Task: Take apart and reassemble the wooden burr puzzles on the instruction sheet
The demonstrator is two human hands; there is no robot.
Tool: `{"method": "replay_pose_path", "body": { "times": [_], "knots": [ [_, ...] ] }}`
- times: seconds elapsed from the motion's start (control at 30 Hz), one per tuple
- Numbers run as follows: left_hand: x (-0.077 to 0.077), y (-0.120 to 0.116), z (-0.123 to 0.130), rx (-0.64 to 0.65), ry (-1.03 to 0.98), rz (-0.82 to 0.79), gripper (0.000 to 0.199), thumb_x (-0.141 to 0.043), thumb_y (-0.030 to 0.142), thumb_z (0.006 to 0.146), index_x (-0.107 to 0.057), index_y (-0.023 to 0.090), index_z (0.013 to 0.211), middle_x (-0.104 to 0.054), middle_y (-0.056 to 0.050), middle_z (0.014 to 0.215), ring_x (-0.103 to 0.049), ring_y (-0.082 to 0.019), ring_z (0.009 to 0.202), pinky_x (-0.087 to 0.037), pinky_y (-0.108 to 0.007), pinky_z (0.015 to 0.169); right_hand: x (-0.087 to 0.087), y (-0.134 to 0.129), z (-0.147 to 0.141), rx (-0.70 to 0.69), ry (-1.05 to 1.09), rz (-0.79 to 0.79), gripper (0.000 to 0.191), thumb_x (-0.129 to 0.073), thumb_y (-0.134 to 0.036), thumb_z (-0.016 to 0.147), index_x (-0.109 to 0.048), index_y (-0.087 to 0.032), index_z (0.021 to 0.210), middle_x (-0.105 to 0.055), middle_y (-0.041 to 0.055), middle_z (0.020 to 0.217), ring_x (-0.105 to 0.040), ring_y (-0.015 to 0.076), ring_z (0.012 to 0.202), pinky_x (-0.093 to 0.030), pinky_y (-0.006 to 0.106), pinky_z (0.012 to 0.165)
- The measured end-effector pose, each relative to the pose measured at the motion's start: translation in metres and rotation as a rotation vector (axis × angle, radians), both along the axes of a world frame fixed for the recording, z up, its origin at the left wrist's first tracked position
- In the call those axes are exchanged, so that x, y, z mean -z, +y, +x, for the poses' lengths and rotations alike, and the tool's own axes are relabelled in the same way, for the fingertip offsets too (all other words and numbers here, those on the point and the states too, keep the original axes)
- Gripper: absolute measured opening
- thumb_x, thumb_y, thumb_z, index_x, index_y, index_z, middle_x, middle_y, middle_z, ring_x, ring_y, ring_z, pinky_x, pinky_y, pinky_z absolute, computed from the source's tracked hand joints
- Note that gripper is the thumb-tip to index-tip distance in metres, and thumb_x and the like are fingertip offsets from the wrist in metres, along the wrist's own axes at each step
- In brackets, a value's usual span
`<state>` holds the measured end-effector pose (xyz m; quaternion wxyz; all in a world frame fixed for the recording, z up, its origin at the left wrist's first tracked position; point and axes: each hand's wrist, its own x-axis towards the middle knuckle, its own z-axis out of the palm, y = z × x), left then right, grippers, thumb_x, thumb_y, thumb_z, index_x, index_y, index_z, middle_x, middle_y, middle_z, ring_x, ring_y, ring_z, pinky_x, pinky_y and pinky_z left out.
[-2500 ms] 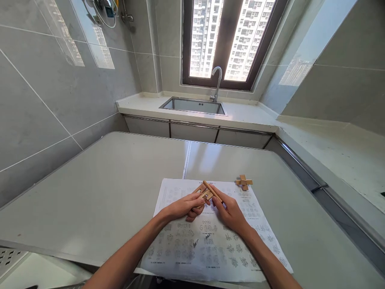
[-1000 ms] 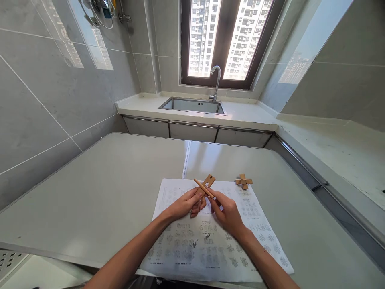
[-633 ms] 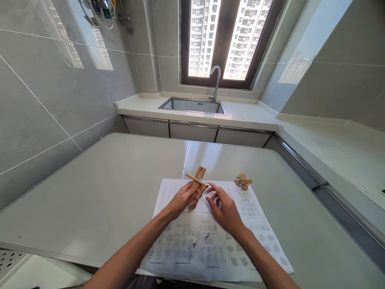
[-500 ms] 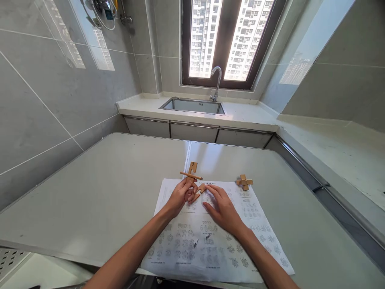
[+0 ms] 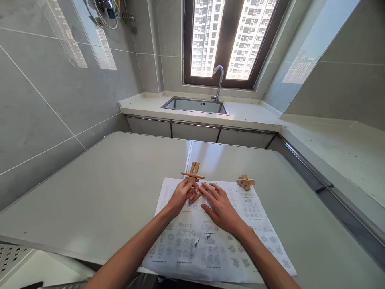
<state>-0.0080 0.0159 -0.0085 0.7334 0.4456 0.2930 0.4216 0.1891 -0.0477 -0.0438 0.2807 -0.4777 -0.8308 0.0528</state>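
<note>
My left hand (image 5: 181, 195) is closed on a notched wooden puzzle piece (image 5: 195, 167) that stands up from the fingers and bears a dark mark like a 3. A thin wooden stick (image 5: 193, 175) lies crosswise against it. Beside the left fingertips, a second notched wooden piece (image 5: 197, 196) shows only in part; the fingers hide the rest. My right hand (image 5: 219, 206) reaches over it, fingers stretched out and thumb apart, fingertips close to the left hand. Whether they touch the piece I cannot tell. Under both hands lies a printed sheet (image 5: 192, 235) with puzzle drawings.
An assembled wooden cross puzzle (image 5: 246, 182) sits at the sheet's upper right edge. The pale table (image 5: 135, 180) has a seam across it. Beyond are a counter with a sink (image 5: 195, 105) and a faucet (image 5: 218, 82). A perforated white basket (image 5: 15, 257) is at lower left.
My right hand has shifted left over the second notched piece, covering more of it. The left hand still holds the marked piece. The whole view has shifted slightly.
</note>
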Motion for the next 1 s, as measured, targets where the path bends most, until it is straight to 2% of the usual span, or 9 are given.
{"method": "replay_pose_path", "body": {
  "times": [0.1,0.2,0.3,0.47,0.63,0.7,0.8,0.9,1.0],
  "knots": [
    [0.001,0.0,0.0,0.0,0.007,0.005,0.044,-0.072,0.054,0.09,-0.059,0.015,0.104,-0.058,0.003,0.074,-0.042,-0.006,0.046,-0.034,-0.022,0.044,0.0,0.001,-0.001,-0.041,-0.039,-0.01,0.063,-0.054,-0.032,0.105,-0.033,-0.031,0.164,-0.043,0.0069,0.166,-0.028,0.0379,0.156,-0.04,0.063,0.119],
    [0.0,0.0,-0.001,-0.003,0.022,0.007,0.044,-0.072,0.054,0.089,-0.059,0.015,0.105,-0.058,0.004,0.075,-0.04,-0.005,0.045,-0.034,-0.022,0.044,0.002,0.002,-0.002,-0.023,0.002,-0.012,0.056,-0.053,-0.03,0.105,-0.041,-0.031,0.16,-0.054,0.0104,0.155,-0.042,0.0372,0.145,-0.045,0.061,0.115],
    [-0.001,0.0,-0.001,-0.004,0.04,0.009,0.044,-0.072,0.053,0.09,-0.06,0.015,0.107,-0.058,0.003,0.078,-0.04,-0.004,0.046,-0.034,-0.022,0.044,0.004,0.003,-0.001,0.043,0.091,-0.009,0.042,-0.05,-0.028,0.107,-0.054,-0.029,0.148,-0.064,0.014,0.134,-0.054,0.0345,0.126,-0.052,0.057,0.104],
    [-0.003,-0.001,0.0,-0.032,0.105,0.08,0.048,-0.073,0.056,0.088,-0.065,0.012,0.105,-0.063,-0.002,0.088,-0.045,-0.004,0.049,-0.032,-0.023,0.045,0.005,0.004,0.003,0.095,0.167,-0.064,0.016,-0.054,-0.033,0.106,-0.065,-0.024,0.112,-0.066,0.0115,0.108,-0.057,0.031,0.105,-0.055,0.049,0.09],
    [-0.002,0.0,0.0,-0.02,0.148,0.117,0.051,-0.073,0.059,0.088,-0.068,0.012,0.107,-0.069,-0.009,0.103,-0.049,-0.006,0.053,-0.033,-0.024,0.046,0.004,0.005,0.005,0.143,0.242,-0.054,0.026,-0.046,-0.037,0.109,-0.065,-0.023,0.098,-0.066,0.009,0.098,-0.058,0.0272,0.092,-0.051,0.044,0.085],
    [-0.002,0.0,-0.001,-0.018,0.144,0.112,0.052,-0.073,0.058,0.088,-0.068,0.012,0.109,-0.07,-0.011,0.105,-0.05,-0.007,0.054,-0.033,-0.024,0.046,0.001,0.005,0.006,0.205,0.385,-0.098,0.03,-0.045,-0.042,0.109,-0.065,-0.023,0.1,-0.065,0.0076,0.095,-0.059,0.0251,0.087,-0.05,0.04,0.08],
    [-0.001,0.001,-0.002,-0.009,0.131,0.089,0.053,-0.071,0.058,0.09,-0.068,0.012,0.114,-0.069,-0.011,0.105,-0.051,-0.007,0.055,-0.033,-0.023,0.046,-0.007,0.006,0.008,0.247,0.745,-0.291,0.035,-0.046,-0.053,0.107,-0.063,-0.023,0.103,-0.056,-0.0001,0.075,-0.052,0.0195,0.066,-0.044,0.032,0.063],
    [0.0,0.002,-0.003,0.053,0.102,0.058,0.052,-0.07,0.057,0.092,-0.067,0.012,0.117,-0.068,-0.01,0.101,-0.051,-0.007,0.055,-0.033,-0.023,0.046,-0.018,0.006,0.011,0.113,1.12,-0.516,0.038,-0.046,-0.06,0.105,-0.059,-0.024,0.106,-0.046,-0.0038,0.072,-0.042,0.0153,0.056,-0.04,0.03,0.055],
    [0.003,0.002,-0.004,0.167,0.084,0.031,0.05,-0.069,0.055,0.094,-0.067,0.012,0.12,-0.068,-0.01,0.101,-0.052,-0.007,0.056,-0.034,-0.023,0.047,-0.027,0.004,0.012,-0.029,1.315,-0.646,0.037,-0.055,-0.056,0.102,-0.059,-0.023,0.117,-0.046,-0.0035,0.075,-0.038,0.0128,0.053,-0.04,0.029,0.054]
  ]
}}
